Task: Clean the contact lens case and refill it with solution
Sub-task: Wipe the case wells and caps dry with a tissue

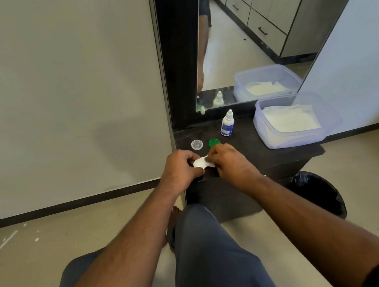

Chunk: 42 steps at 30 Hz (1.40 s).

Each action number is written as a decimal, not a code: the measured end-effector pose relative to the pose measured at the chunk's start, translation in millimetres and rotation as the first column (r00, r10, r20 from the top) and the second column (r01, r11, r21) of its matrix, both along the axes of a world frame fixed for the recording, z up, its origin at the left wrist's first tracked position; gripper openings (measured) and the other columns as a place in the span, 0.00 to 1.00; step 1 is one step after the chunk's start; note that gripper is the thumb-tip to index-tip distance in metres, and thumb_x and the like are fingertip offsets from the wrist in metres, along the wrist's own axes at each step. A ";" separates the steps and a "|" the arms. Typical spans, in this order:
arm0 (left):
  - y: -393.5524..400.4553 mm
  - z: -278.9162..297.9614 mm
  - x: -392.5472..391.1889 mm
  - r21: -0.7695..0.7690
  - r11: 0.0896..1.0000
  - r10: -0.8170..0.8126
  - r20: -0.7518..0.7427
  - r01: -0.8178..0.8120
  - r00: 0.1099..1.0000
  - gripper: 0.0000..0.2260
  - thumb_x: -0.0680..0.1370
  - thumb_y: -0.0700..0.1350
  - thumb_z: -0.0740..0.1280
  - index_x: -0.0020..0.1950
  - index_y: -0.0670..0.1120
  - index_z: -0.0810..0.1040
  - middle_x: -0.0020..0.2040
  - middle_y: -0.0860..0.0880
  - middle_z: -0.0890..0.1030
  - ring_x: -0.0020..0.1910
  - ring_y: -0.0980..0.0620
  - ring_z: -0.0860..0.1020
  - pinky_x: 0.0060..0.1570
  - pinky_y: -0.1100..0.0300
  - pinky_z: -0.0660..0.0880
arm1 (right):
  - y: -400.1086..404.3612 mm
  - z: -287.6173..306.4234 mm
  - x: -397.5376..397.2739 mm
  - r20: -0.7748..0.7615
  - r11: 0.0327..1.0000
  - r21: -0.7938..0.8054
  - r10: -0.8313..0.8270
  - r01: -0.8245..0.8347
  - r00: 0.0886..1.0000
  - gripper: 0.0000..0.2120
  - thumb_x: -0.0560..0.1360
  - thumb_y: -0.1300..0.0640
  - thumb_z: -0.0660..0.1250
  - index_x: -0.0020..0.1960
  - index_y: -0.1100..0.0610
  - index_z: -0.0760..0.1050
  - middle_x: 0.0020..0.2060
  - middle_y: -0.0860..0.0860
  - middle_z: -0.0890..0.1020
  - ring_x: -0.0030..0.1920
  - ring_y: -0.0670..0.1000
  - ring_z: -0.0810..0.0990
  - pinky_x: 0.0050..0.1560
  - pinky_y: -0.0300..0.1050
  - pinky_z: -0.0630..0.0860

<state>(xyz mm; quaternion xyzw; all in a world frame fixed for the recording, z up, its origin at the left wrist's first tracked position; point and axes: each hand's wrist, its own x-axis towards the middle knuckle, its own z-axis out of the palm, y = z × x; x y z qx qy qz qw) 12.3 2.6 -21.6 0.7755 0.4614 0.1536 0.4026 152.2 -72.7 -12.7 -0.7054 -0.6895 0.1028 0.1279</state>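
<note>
White plastic, the contact lens case [201, 162] was held above the near edge of the dark shelf [252, 149], the left hand [179, 168] pinching one end and the right hand [230, 162] gripping the other. A clear cap [196, 144] and a green cap [214, 143] lay just beyond. The solution bottle [227, 124] stood upright behind them, near a tissue tub [294, 121].

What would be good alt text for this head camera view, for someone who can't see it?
Seen from above, a seated person's left hand and right hand hold a white contact lens case over a dark shelf. Behind them lie a clear cap and a green cap, with a capped solution bottle and a tub of tissues below a mirror.
</note>
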 end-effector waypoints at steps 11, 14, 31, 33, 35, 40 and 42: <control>-0.2 0.2 -2.7 0.027 0.999 -0.047 0.002 0.047 0.999 0.13 0.69 0.40 0.76 0.53 0.46 0.83 0.42 0.53 0.80 0.40 0.57 0.76 0.36 0.68 0.68 | 10.6 0.8 -8.2 0.033 0.974 -0.001 0.225 -0.225 0.974 0.15 0.73 0.66 0.66 0.58 0.58 0.78 0.56 0.55 0.77 0.56 0.53 0.73 0.56 0.43 0.70; 0.3 2.1 -2.7 0.015 0.999 -0.050 0.005 0.050 0.999 0.14 0.68 0.41 0.77 0.53 0.47 0.84 0.44 0.52 0.82 0.42 0.56 0.78 0.40 0.66 0.73 | 12.9 6.2 4.7 -0.059 0.979 -0.002 0.203 -0.203 0.977 0.14 0.72 0.68 0.64 0.55 0.59 0.81 0.53 0.54 0.80 0.54 0.52 0.74 0.54 0.41 0.69; 0.3 8.4 0.9 0.126 0.991 -0.034 -0.149 0.053 0.988 0.24 0.68 0.44 0.77 0.63 0.48 0.79 0.56 0.49 0.77 0.52 0.50 0.76 0.54 0.56 0.75 | -34.2 20.9 53.2 -0.007 0.991 0.133 0.032 -0.031 0.999 0.16 0.73 0.68 0.66 0.58 0.57 0.79 0.56 0.52 0.78 0.59 0.50 0.73 0.60 0.40 0.69; -5.5 13.4 4.1 0.185 0.980 -0.030 -0.203 0.068 0.979 0.28 0.68 0.47 0.78 0.67 0.50 0.75 0.57 0.48 0.75 0.55 0.48 0.75 0.56 0.55 0.74 | -55.8 16.8 57.2 -0.081 0.978 0.196 -0.053 0.068 0.995 0.16 0.72 0.69 0.67 0.57 0.57 0.80 0.55 0.52 0.78 0.57 0.49 0.75 0.59 0.37 0.70; -17.7 18.4 13.3 0.277 0.955 -0.036 -0.237 0.103 0.971 0.30 0.69 0.48 0.77 0.69 0.51 0.72 0.61 0.47 0.74 0.58 0.48 0.74 0.58 0.57 0.72 | -77.1 9.7 62.6 -0.151 0.960 0.232 -0.126 0.159 0.980 0.15 0.71 0.69 0.69 0.56 0.58 0.81 0.53 0.52 0.79 0.54 0.48 0.77 0.56 0.36 0.71; -57.9 21.9 71.4 0.385 0.850 -0.296 -0.217 0.360 0.930 0.20 0.72 0.48 0.73 0.63 0.47 0.78 0.57 0.45 0.76 0.57 0.46 0.74 0.58 0.53 0.72 | -120.1 -5.2 84.9 -0.217 0.910 0.266 -0.265 0.319 0.939 0.12 0.70 0.67 0.71 0.52 0.58 0.82 0.48 0.53 0.83 0.49 0.52 0.79 0.53 0.45 0.75; -72.3 20.3 101.9 0.409 0.752 -0.448 -0.257 0.516 0.856 0.15 0.73 0.47 0.71 0.59 0.45 0.79 0.53 0.45 0.75 0.55 0.45 0.75 0.54 0.50 0.73 | -134.4 -9.5 97.5 -0.205 0.884 0.260 -0.342 0.388 0.917 0.11 0.70 0.65 0.72 0.51 0.58 0.83 0.47 0.52 0.84 0.49 0.52 0.78 0.53 0.44 0.74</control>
